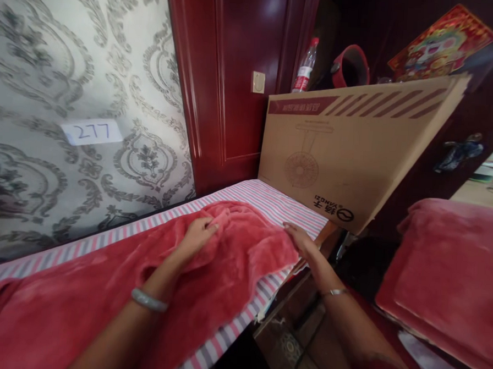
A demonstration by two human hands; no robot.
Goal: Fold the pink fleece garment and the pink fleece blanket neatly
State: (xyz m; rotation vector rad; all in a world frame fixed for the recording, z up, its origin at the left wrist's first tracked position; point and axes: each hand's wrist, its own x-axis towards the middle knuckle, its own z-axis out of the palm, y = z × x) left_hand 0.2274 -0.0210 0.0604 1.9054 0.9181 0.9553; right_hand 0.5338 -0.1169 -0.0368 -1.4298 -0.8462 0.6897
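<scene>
Two hands on a red plush blanket spread over a striped sheet

At the far left, a wall in grey-and-silver damask wallpaper carries a white paper slip with the handwritten number 277. Below it, the red plush blanket runs from the near left toward the middle, lying on a pink, grey and white striped sheet that shows along both its long sides and beyond its far end.

The left hand, with a pale bangle at its wrist, rests on the blanket near its far end; the fingers are curled, pinching a gathered fold against the thumb. Behind stands a glossy dark-red wooden panel with a cream switch plate.

A red-capped plastic bottle rises at the far left of a cardboard carton's top edge. The right hand, a thin bracelet on its wrist, is at the blanket's right edge; its fingers lie close together, and whether they grip the fabric I cannot tell. Beyond it leans the Yangzi carton, printed with a fan drawing, its lettering upside down. Above the carton are a looped red band and a colourful festive print.

At the near right sits a folded pinkish-red plush cloth, well apart from the blanket.
</scene>
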